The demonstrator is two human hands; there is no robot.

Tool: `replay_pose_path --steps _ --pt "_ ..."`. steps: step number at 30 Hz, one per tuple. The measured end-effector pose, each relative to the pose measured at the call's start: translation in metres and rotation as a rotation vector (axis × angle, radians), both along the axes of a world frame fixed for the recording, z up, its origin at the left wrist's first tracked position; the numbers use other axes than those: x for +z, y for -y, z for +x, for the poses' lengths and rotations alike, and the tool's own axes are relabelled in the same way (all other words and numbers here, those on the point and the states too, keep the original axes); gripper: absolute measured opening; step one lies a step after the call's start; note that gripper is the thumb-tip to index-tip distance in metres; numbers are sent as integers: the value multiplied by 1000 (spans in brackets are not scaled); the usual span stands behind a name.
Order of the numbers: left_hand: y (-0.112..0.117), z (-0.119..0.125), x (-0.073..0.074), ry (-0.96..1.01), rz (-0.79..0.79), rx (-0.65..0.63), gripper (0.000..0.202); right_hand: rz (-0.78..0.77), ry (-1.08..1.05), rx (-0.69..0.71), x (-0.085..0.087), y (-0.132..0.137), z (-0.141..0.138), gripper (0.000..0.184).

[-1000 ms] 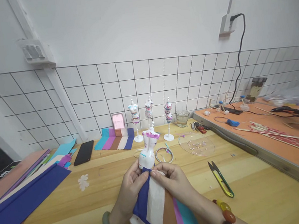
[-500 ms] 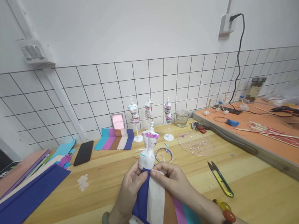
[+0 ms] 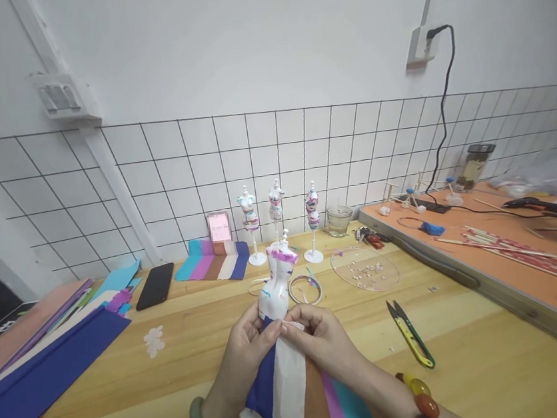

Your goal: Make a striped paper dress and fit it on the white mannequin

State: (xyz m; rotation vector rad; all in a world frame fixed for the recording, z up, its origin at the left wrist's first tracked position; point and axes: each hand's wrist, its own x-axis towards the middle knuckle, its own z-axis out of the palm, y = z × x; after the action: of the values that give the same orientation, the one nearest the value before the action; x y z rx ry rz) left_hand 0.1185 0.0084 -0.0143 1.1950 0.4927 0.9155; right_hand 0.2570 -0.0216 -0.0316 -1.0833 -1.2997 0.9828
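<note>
The thumb of the left hand [image 3: 246,347] has just come nearer to that of the right hand [image 3: 324,338], so the striped cloth [image 3: 288,385] seems pinched more firmly; both hands hold its edge narrowly at the hips of the leaning mannequin [image 3: 273,297], over the wooden desk [image 3: 185,360] facing a grid-lined wall [image 3: 184,173]

1. Clear glass [image 3: 340,222] near the gridded wall [image 3: 194,171].
2. Black phone [image 3: 155,287] well left of the glass.
3. Keys [image 3: 362,233] just right of the glass.
4. Lidded jar [image 3: 474,168] farther right of the glass.
5. Red-marked sticks [image 3: 519,251] right of the glass, nearer the camera.
6. Wall socket [image 3: 418,47] above and right of the glass.
</note>
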Motion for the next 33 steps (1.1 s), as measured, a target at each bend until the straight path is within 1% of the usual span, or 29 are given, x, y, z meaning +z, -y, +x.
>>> replay_pose_path --steps 2,5,8,12,15,18,22,27,33 --pt "-1 1 -1 -23 7 34 33 31 53 -24 0 1 -1 25" --pt "-2 1 -1 -37 3 46 30 83 145 -77 2 3 -2 23" --pt "-2 1 0 -59 -9 53 29 97 187 -68 5 4 -1 22" --pt "-3 -1 -1 -84 -37 65 29 89 176 -20 7 6 0 24" --pt "-4 -2 -4 -54 -43 57 27 79 159 -26 6 6 0 26" --pt "-4 -3 -6 -22 -35 46 23 103 172 -39 4 6 1 25" --pt "-1 -3 -4 -36 -16 38 23 115 191 -68 4 5 2 24" --pt "2 -2 1 -86 -19 73 26 131 174 -72 7 6 3 21" --pt "3 -3 -5 -70 -106 62 30 179 203 -77 13 9 2 19"
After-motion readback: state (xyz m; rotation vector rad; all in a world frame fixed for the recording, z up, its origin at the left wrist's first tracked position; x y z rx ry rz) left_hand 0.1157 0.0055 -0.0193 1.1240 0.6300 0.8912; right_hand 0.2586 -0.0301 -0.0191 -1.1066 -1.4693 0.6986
